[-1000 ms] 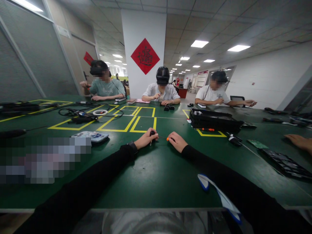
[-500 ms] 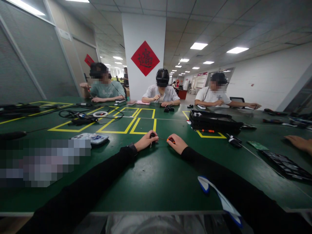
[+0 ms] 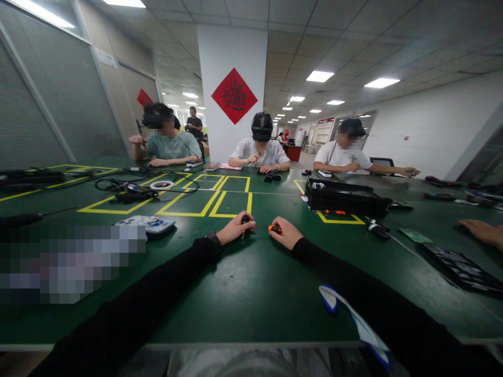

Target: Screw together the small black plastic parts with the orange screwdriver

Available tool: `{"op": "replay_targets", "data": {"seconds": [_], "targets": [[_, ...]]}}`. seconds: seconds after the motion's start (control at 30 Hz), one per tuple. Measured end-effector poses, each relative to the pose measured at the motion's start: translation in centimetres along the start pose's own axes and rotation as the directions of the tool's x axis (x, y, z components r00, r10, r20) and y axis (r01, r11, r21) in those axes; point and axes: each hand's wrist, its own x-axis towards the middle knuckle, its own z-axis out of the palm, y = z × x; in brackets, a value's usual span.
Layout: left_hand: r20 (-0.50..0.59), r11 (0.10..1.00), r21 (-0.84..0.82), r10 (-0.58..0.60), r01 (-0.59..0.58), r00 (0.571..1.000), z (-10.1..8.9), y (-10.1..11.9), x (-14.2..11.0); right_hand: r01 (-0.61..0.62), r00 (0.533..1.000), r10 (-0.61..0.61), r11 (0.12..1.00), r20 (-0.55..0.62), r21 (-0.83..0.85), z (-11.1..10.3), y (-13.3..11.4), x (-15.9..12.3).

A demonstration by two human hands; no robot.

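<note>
Over the middle of the green table (image 3: 231, 293), my left hand (image 3: 234, 229) is closed around a small black part (image 3: 245, 219) with a thin metal piece pointing down from it. Facing it, my right hand (image 3: 288, 233) grips a screwdriver (image 3: 274, 229) by its orange and black handle. The screwdriver's thin shaft points left toward the black part. Whether its tip touches the part is too small to tell. My fingers hide much of the black part.
Left of my hands lies a phone (image 3: 153, 224) in a pale case. Cables (image 3: 133, 188) and a white ring (image 3: 161, 185) are farther back. A black open case (image 3: 346, 196), a green circuit board (image 3: 415, 234) and a dark panel (image 3: 463, 264) lie right. Co-workers sit opposite; another person's hand (image 3: 481, 230) rests at right.
My right fingers have shifted on the screwdriver, so more of its handle shows. My left hand keeps its hold. The view has tilted slightly upward, and a standing person has appeared in the background.
</note>
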Motion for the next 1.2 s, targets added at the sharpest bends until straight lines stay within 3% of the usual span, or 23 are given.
{"op": "replay_targets", "data": {"seconds": [0.57, 0.93, 1.2], "targets": [[0.009, 1.0, -0.022, 0.01, -0.009, 1.0, -0.06, -0.05, 0.0, 0.026, 0.999, -0.025, 1.0, 0.039, -0.006, -0.33, -0.26, 0.2], [-0.013, 1.0, 0.003, -0.015, 0.015, 1.0, 0.09, 0.26, -0.1, -0.04, 0.999, 0.04, 0.999, 0.022, -0.005, -0.21, -0.4, -0.06], [-0.031, 0.999, 0.018, -0.045, 0.045, 0.999, 0.15, 0.12, -0.09, 0.011, 0.999, -0.01, 1.0, 0.032, -0.027, -0.23, -0.33, 0.09]]}}
